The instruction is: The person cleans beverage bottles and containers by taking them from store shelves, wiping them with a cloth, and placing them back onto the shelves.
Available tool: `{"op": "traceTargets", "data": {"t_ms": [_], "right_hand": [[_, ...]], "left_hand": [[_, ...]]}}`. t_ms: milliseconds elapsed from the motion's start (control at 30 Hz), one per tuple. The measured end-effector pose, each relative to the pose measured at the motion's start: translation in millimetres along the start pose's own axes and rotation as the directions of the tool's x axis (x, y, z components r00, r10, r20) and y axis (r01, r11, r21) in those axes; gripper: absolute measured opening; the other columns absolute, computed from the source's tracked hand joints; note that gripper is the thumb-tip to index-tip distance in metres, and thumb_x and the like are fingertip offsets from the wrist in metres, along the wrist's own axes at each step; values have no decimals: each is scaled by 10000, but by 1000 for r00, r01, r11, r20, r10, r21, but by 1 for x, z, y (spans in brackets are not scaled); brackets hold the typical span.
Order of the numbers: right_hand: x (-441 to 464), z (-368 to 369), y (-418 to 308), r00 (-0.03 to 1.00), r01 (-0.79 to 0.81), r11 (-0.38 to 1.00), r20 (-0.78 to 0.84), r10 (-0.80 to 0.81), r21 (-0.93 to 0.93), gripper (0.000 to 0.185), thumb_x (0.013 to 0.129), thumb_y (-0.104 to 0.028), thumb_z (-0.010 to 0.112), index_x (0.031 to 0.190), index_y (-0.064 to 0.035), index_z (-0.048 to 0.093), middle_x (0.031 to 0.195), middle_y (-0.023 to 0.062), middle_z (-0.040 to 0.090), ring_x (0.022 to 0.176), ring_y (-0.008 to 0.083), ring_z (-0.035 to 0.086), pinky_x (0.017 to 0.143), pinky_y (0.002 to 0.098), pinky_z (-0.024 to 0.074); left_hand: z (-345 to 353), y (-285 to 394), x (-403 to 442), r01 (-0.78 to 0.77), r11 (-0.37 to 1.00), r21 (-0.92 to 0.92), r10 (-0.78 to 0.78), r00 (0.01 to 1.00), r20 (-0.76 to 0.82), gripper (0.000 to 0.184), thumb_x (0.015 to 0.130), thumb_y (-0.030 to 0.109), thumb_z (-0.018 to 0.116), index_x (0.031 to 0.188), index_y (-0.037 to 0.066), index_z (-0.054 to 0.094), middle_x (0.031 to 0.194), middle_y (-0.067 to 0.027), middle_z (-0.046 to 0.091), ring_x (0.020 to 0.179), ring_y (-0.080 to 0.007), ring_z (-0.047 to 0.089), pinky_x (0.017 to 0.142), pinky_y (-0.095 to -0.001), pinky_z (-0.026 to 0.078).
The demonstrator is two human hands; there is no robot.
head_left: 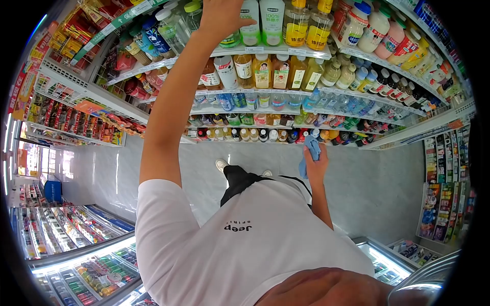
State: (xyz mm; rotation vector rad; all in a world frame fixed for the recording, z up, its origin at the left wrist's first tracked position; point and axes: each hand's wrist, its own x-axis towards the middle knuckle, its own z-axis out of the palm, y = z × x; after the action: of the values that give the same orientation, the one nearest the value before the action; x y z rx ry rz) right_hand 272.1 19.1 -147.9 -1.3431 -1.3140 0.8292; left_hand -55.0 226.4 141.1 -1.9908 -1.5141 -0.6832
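Note:
My left hand (220, 19) is raised to the upper drinks shelf, cut off by the top edge of the view. Its thumb stretches out sideways in front of the bottles; the other fingers are mostly out of frame, and nothing shows in its grasp. Beside the thumb stand a white-and-green bottle (250, 25) and a similar bottle (272, 23). Lower down on the other side, my right hand (317, 162) is closed around a crumpled blue cloth (312, 148). Part of the cloth hangs below the fingers, in front of the lower shelves.
Curved shelves (286, 50) hold rows of bottled drinks. Yellow bottles (296, 30) stand right of the white-and-green ones. Snack racks (76, 117) line the left, with lit chillers (87, 255) behind me. Grey floor (367, 178) surrounds my feet; another rack (444, 194) stands far right.

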Motion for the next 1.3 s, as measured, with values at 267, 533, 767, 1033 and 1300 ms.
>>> {"op": "traceTargets", "data": {"t_ms": [267,533,767,1033,1300], "right_hand": [[0,0,0,997,54,998,63,-51,-44,256,832,-112,746,1020,11,625,884,80,567,759,176,539,709,304,453],[5,-4,-1,993,116,989,23,-115,-86,274,820,-106,749,1036,16,632,877,101,564,769,221,551,716,327,453],[-1,-6,-7,989,143,979,-9,-146,-142,275,812,-125,755,1019,16,642,889,118,575,776,260,568,724,344,463],[-7,-15,-4,996,88,979,-18,-93,-184,270,808,-128,756,1012,13,649,882,125,573,766,267,565,708,354,462],[-12,-12,-5,994,101,975,-28,-108,-196,257,812,-130,751,1006,5,651,896,126,585,788,275,584,718,356,469]], "left_hand": [[0,2,6,-25,998,51,24,1000,18,751,668,409,848,1254,47,550,1210,-169,565,1181,-375,496,981,-535,400],[-7,36,10,-117,992,-53,112,989,-91,713,768,461,780,1262,18,518,1117,-174,588,1085,-345,549,883,-464,442],[-4,65,39,-121,989,-80,129,986,106,738,791,478,759,1308,19,502,1028,-145,624,1001,-342,606,839,-479,470],[16,74,51,-215,971,-102,218,976,17,773,750,483,780,1318,38,501,947,-135,654,912,-335,648,753,-474,516],[27,70,65,-131,983,-131,149,978,144,778,705,546,786,1248,44,542,915,-158,684,873,-341,668,725,-465,537]]}}
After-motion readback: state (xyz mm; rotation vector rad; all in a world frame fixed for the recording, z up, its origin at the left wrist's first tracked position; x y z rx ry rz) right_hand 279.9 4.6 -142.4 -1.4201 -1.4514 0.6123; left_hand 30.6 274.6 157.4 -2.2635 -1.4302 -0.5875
